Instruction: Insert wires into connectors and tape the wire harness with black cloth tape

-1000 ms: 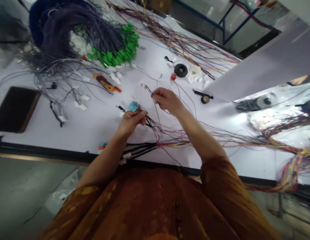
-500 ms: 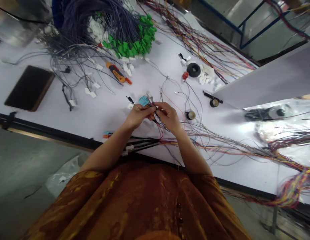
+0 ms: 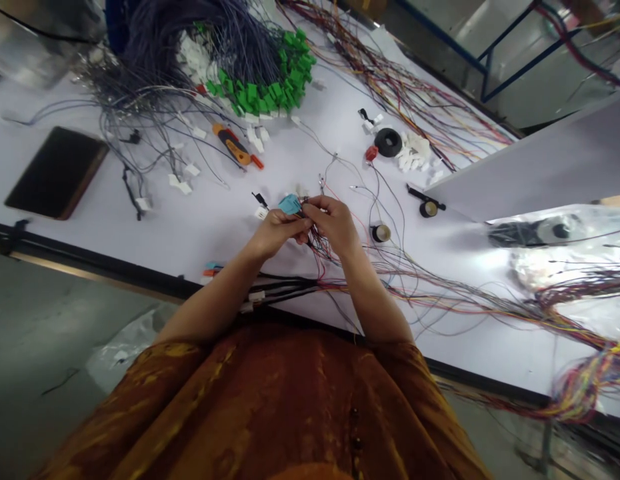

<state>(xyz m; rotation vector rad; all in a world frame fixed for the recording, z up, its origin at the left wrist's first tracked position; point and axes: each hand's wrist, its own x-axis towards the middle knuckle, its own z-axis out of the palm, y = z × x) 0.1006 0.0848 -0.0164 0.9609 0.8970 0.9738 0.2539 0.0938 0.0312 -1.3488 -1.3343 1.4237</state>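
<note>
Left hand [image 3: 279,235] and right hand [image 3: 333,223] together, clamped on a teal connector [image 3: 290,205] and thin colored wires [image 3: 315,243].

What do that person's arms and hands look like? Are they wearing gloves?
No gloves! The left hand and right hand are bare, and so are the left forearm and right forearm. The left sleeve and right sleeve are rusty orange-brown cloth with yellowish patches.
</note>
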